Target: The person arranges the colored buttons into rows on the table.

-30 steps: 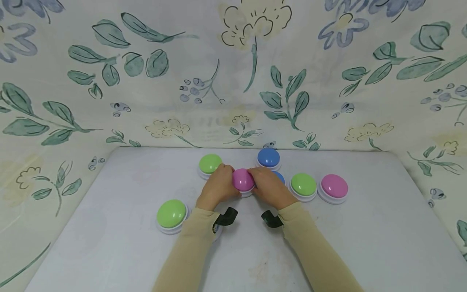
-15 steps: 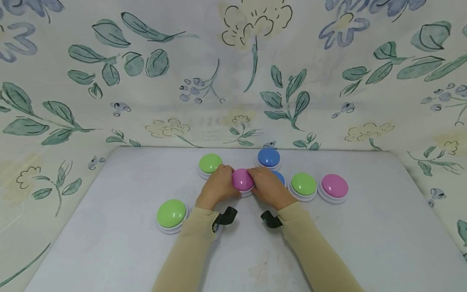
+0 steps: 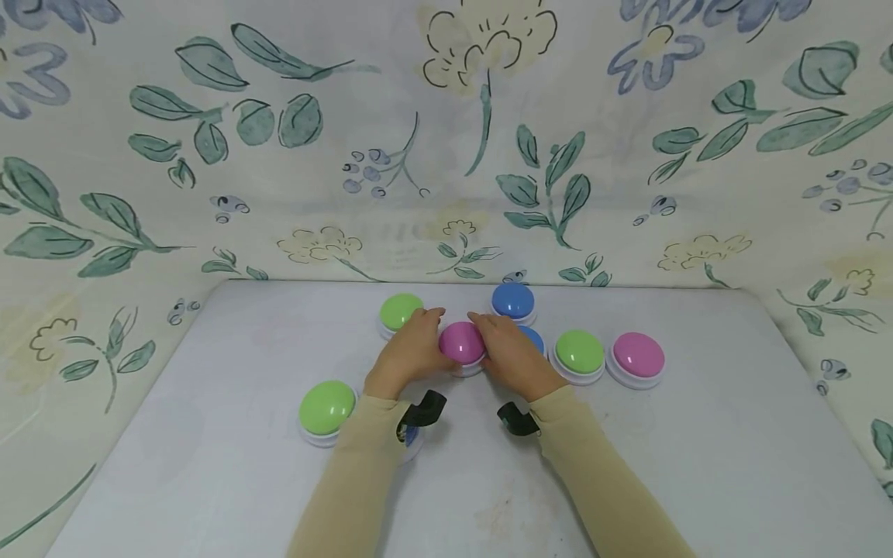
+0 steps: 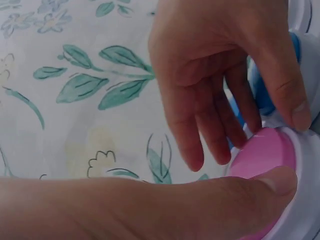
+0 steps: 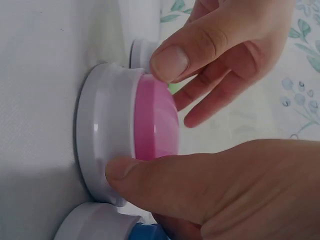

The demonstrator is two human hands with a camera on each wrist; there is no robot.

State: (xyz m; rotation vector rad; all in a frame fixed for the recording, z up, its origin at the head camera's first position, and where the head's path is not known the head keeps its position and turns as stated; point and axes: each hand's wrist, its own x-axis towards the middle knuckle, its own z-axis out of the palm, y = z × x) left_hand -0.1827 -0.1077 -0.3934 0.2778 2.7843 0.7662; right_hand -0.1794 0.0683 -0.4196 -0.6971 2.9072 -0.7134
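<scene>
A pink push button [image 3: 461, 342] with a white round base sits on the white table between both hands. Beside it on the left, my left hand [image 3: 407, 356] is spread with loose fingers; in the right wrist view its thumb [image 5: 172, 62] hovers by the pink dome. My right hand [image 3: 516, 356] stays close on the other side, its thumb [image 5: 125, 172] against the white base. Its other fingers [image 4: 185, 130] hang relaxed in the left wrist view. A blue button [image 3: 533, 337] is partly hidden behind the right hand, and a green button [image 3: 400, 310] lies just beyond the left.
Another blue button [image 3: 512, 301] stands at the back. To the right are a green button [image 3: 580, 352] and a second pink button [image 3: 639, 355]. A green button [image 3: 327, 408] sits front left; the left forearm mostly covers another button [image 3: 413, 443]. A flower-patterned cloth [image 3: 391, 232] rises behind the table.
My left hand has shifted slightly left and its fingers have loosened from the pink button. The right hand's fingers have lifted a little off the dome. The button has stayed nearly in place.
</scene>
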